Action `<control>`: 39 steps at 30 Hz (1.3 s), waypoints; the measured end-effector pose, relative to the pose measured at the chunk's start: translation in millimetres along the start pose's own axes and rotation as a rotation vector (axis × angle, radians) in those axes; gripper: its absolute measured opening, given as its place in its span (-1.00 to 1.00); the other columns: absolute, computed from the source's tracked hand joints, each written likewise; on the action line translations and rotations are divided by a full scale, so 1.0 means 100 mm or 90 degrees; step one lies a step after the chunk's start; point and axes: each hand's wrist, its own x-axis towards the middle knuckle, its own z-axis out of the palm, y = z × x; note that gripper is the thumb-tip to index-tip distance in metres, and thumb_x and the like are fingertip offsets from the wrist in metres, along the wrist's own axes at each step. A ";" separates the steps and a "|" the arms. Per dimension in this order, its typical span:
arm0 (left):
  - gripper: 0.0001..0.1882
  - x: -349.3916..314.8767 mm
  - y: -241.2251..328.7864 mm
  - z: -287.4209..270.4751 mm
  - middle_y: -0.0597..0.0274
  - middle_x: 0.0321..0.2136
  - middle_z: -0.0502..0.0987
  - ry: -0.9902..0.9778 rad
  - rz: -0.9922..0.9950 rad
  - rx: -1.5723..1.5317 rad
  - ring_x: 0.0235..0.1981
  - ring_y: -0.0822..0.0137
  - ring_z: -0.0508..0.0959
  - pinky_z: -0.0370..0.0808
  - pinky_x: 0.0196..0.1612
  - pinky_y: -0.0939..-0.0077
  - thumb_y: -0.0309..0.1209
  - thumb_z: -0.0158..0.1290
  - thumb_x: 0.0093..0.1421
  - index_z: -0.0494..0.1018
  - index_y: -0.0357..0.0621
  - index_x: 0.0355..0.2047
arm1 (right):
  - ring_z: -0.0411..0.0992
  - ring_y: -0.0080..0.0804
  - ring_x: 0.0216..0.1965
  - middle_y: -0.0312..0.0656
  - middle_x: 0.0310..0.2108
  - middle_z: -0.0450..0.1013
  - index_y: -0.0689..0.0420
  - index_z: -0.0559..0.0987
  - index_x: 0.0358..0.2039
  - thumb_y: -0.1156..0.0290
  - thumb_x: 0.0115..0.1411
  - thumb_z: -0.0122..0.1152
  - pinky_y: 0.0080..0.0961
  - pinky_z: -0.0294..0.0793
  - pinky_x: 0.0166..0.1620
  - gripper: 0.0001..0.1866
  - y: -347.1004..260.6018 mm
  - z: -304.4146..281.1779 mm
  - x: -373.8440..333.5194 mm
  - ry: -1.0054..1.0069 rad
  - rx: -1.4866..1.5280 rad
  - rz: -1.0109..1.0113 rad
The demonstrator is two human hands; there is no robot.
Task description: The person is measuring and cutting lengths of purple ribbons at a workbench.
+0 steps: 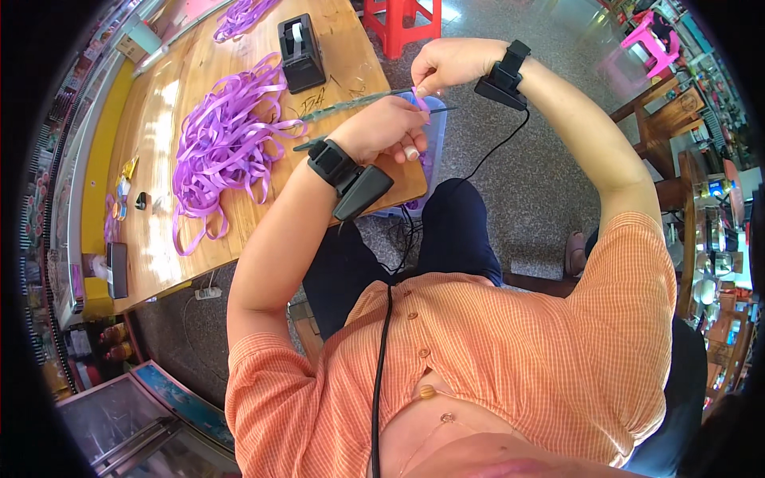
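My left hand (386, 130), closed at the right edge of the wooden table, holds a thin dark stick (443, 109) whose ends stick out on both sides of it. One of its fingers has a small white wrap. Just beyond, my right hand (448, 65) pinches a short length of purple ribbon (421, 100) beside that stick. A greenish thin strip (347, 104) runs along the tabletop toward both hands; its far end is hidden by them. To the left lies a big tangled heap of purple ribbon (227, 139).
A black tape dispenser (302, 68) stands behind the heap on the wooden table (151, 227). More purple ribbon (239, 17) lies farther back. A clear bluish plastic bin (437, 131) is below the table's right edge. Beyond are a red stool (392, 30) and a pink stool (652, 44).
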 end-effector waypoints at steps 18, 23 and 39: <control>-0.77 0.01 -0.01 0.02 0.23 -0.54 0.52 0.021 0.014 -0.001 -0.66 0.47 0.50 0.37 -0.67 0.64 -0.31 -0.06 0.34 0.42 -0.25 -0.20 | 0.47 -0.24 -0.13 -0.23 -0.17 0.51 0.02 0.67 -0.41 0.39 0.01 0.29 -0.32 0.48 -0.17 -0.90 0.00 0.23 -0.09 0.256 -0.238 -0.200; -0.78 0.03 -0.05 -0.01 0.18 -0.54 0.54 0.018 0.032 -0.013 -0.65 0.44 0.52 0.41 -0.67 0.62 -0.34 -0.07 0.32 0.41 -0.28 -0.25 | 0.35 -0.27 0.05 -0.26 0.02 0.41 -0.06 0.71 -0.40 0.52 -0.09 0.25 -0.28 0.38 0.03 -0.77 -0.17 0.27 0.01 0.155 -0.340 -0.198; -0.76 -0.03 0.03 0.01 0.23 -0.55 0.52 0.015 0.002 -0.006 -0.65 0.49 0.50 0.37 -0.67 0.66 -0.30 -0.09 0.35 0.42 -0.26 -0.25 | 0.42 -0.32 0.05 -0.14 0.07 0.44 0.14 0.49 0.01 0.27 0.26 0.13 -0.35 0.38 0.11 -0.65 0.51 1.16 -0.29 0.263 0.886 0.005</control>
